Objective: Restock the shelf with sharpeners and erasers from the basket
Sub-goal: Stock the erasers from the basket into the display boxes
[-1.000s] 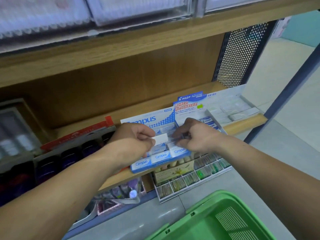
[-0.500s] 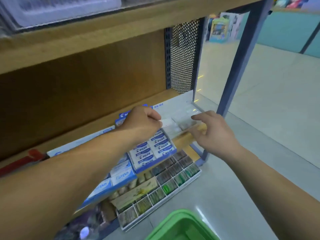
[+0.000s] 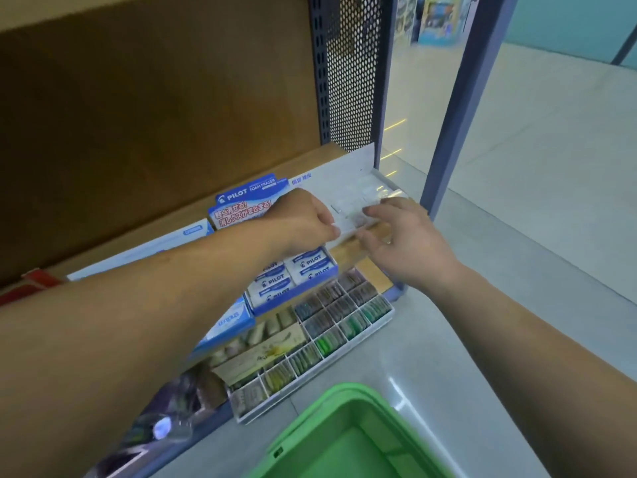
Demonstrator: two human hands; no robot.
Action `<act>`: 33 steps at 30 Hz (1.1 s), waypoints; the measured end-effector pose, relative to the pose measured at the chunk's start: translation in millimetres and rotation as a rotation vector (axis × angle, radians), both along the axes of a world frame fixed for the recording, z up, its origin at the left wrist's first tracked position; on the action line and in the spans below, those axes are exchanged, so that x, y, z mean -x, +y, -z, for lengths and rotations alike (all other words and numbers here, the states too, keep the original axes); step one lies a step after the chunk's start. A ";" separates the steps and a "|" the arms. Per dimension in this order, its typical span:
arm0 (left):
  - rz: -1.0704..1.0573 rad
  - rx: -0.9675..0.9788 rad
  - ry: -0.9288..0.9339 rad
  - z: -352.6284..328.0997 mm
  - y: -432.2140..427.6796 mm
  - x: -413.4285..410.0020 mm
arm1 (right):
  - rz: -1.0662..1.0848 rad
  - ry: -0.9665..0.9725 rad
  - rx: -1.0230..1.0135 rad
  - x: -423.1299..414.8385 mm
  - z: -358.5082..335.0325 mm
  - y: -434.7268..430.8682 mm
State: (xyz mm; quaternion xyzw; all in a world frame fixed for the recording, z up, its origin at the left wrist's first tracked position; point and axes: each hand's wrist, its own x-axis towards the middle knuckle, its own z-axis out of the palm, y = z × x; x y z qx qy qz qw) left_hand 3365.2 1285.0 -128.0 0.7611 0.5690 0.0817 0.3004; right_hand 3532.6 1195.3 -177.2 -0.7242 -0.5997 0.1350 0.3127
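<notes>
Left hand [image 3: 303, 220], centre of frame, was clenched in a fingertip pinch on a small white eraser [image 3: 337, 230]. It held the eraser at the near-left corner of the white tray [image 3: 348, 181], which sat at the right end of the shelf [image 3: 355, 251]. Touching the tray or just above it: couldn't tell, white on white plus blur.

Right hand [image 3: 405, 236], just right of centre, was released, with fingers fairly straight, tips at the tray's front edge, gripping nothing. My read: it was steadying the tray.

Around it:
- Pilot box [image 3: 293, 274] was just left of the tray, partly under the left wrist, with rows of sleeved erasers inside.
- Campus box [image 3: 229, 320] was further toward the lower left, mostly hidden by the forearm.
- Divided tray [image 3: 317, 369] sat on the lower level with small coloured items, too blurred to name.
- Green basket [image 3: 344, 391] was at bottom centre, on the floor. The part in frame showed no stock, and the rest was cut off.

Step, as I judged it: seating one eraser in the white tray. No sharpeners were identifiable anywhere in frame.

Next move would call for:
- lowering the eraser into a free slot, lined up with the pale wrapped pieces already in the tray
- opening the pinch only once it sits flat
- keeping the right hand on the tray, which sat at the very shelf end, so a sideways push could slide it off
- then reaching down to the basket for the next piece.
</notes>
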 end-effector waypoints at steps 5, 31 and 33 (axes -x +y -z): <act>-0.040 -0.042 -0.070 -0.2 -13.4 2.2 | 0.040 -0.040 -0.022 6.3 -20.6 -22.8; 0.085 0.501 0.154 277.6 -373.2 140.0 | -0.492 -0.444 1.081 116.0 197.0 -258.9; 0.158 0.385 0.205 284.1 -380.6 135.3 | -0.445 -0.443 1.078 122.4 213.0 -266.5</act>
